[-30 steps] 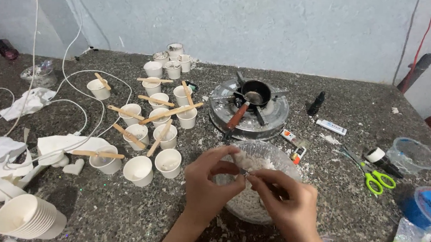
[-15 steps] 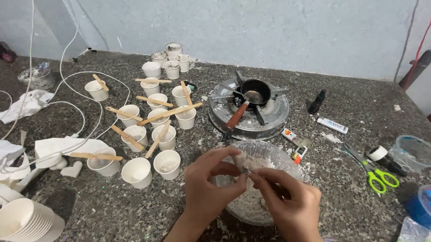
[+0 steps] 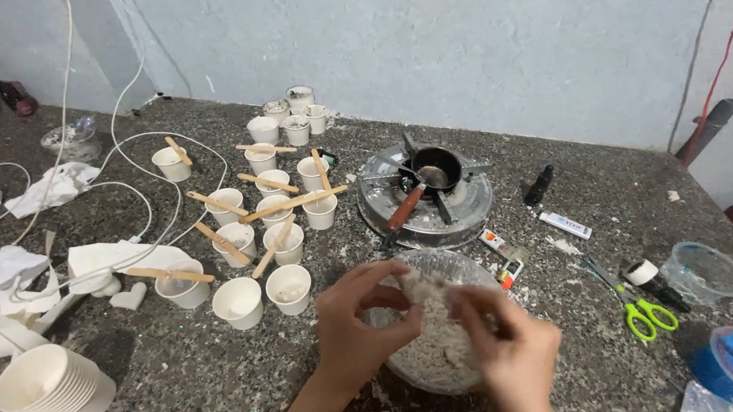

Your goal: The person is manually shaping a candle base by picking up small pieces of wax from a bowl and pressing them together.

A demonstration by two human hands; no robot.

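White cups crowd the left, and we pinch a pale lump over the bowl at lower centre.

At lower left a cup stack [image 3: 50, 382] lies tipped beside white cables [image 3: 135, 212]; mid-left, small cups [image 3: 275, 218] stand close together with sticks [image 3: 288, 204] laid across them. Our left hand [image 3: 361, 321] and right hand [image 3: 509, 344] close their fingertips on a whitish lump [image 3: 421, 287], held just above the bowl [image 3: 430, 262] of flakes [image 3: 439, 341]. We judge that bits could crumble past the rim onto the counter, and that our left wrist could knock the nearest cup [image 3: 289, 289]. Above the bowl sits a burner [image 3: 424, 208] with a small pan [image 3: 436, 168], near enough to brush; at right lie green scissors [image 3: 642, 313].
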